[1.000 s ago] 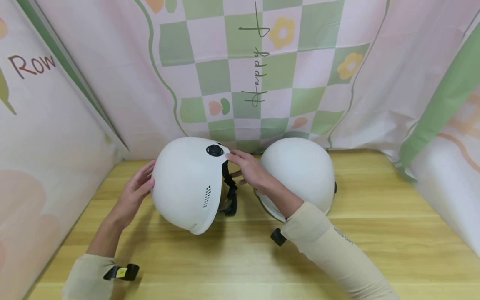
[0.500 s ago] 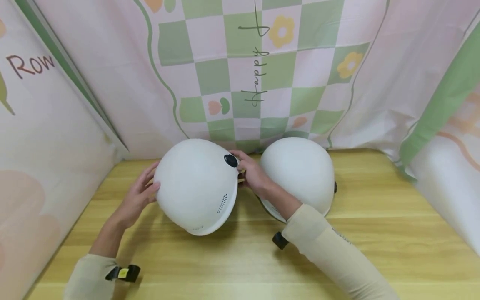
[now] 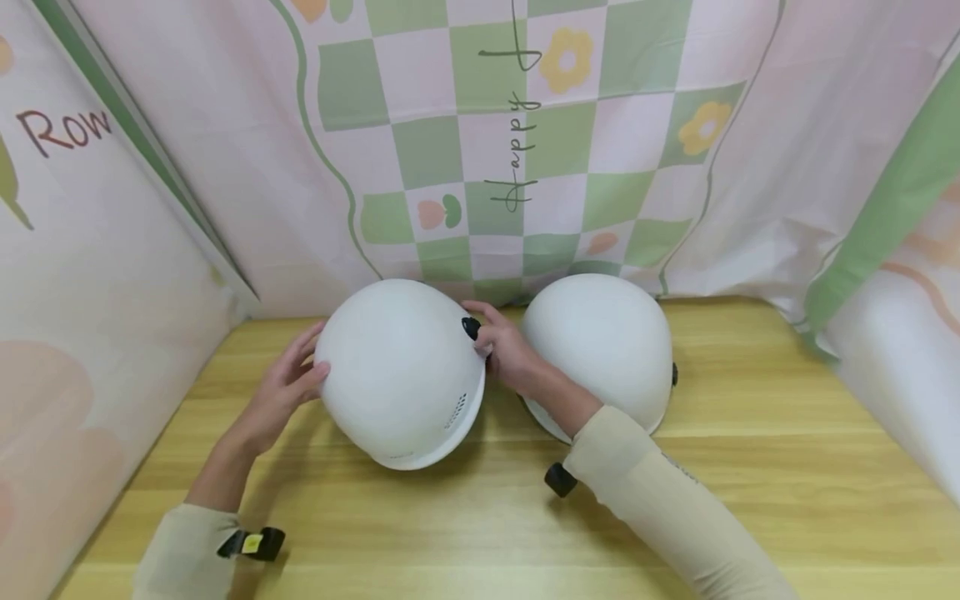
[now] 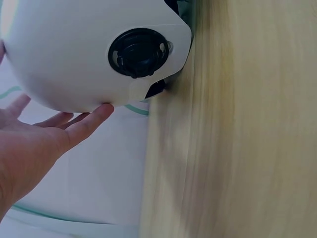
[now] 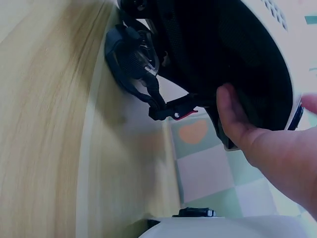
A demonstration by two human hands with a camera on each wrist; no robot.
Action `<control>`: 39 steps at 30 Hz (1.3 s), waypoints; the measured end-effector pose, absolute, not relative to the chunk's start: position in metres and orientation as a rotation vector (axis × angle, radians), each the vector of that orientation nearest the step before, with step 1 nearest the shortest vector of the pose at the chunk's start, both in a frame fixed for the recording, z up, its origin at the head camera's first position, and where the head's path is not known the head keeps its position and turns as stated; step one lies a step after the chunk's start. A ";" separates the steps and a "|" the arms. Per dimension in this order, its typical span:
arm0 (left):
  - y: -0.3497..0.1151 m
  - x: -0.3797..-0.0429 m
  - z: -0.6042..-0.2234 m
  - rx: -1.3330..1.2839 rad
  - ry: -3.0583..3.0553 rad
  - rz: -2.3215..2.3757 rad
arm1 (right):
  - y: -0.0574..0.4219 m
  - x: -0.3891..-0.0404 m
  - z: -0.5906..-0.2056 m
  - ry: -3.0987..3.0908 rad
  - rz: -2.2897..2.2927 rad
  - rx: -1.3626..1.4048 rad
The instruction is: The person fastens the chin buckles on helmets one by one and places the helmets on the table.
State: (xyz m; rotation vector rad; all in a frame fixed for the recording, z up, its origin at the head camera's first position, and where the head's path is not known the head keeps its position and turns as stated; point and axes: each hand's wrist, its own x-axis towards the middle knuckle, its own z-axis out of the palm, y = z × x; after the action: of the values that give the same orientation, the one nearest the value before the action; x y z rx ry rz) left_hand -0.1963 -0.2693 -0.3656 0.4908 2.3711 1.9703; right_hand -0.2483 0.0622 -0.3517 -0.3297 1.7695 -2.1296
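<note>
A white helmet point(image 3: 397, 375) is tilted between the two hands over the wooden table; I cannot tell whether it touches the wood. My left hand point(image 3: 281, 387) lies against its left side, the fingers fairly straight on the shell in the left wrist view. At its right edge my right hand point(image 3: 506, 350) grips the rim beside a black round fitting point(image 3: 471, 327), with a finger or thumb inside the dark lining in the right wrist view. A black chin strap with a buckle point(image 5: 173, 110) hangs from the helmet there. Another black round fitting point(image 4: 138, 53) shows in the left wrist view.
A second white helmet point(image 3: 600, 342) sits on the table point(image 3: 465, 533) to the right, partly behind the right forearm. A patterned curtain point(image 3: 495, 150) closes off the back, with a printed curtain point(image 3: 90, 275) on the left.
The held helmet has turned so its right edge and fitting moved right and slightly down, hiding the strap from the head view. My right hand has come from touching the edge to gripping it.
</note>
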 end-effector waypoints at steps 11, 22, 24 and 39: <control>-0.274 -0.198 -0.369 0.560 2.368 1.913 | 0.071 -0.249 -0.351 2.115 -1.842 -0.564; -0.275 -0.199 -0.373 0.634 2.423 1.803 | 0.073 -0.253 -0.351 2.252 -1.697 -0.487; -0.274 -0.198 -0.374 0.638 2.409 1.809 | 0.074 -0.252 -0.352 2.247 -1.677 -0.495; -0.271 -0.203 -0.381 0.552 2.399 1.907 | 0.075 -0.252 -0.359 2.285 -1.617 -0.528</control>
State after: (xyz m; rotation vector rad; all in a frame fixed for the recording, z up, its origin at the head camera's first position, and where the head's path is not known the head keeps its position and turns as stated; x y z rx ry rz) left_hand -0.2028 -0.2709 -0.3807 0.5524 2.3992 1.9068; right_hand -0.2520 0.0750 -0.3586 -0.5280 2.2854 -1.6171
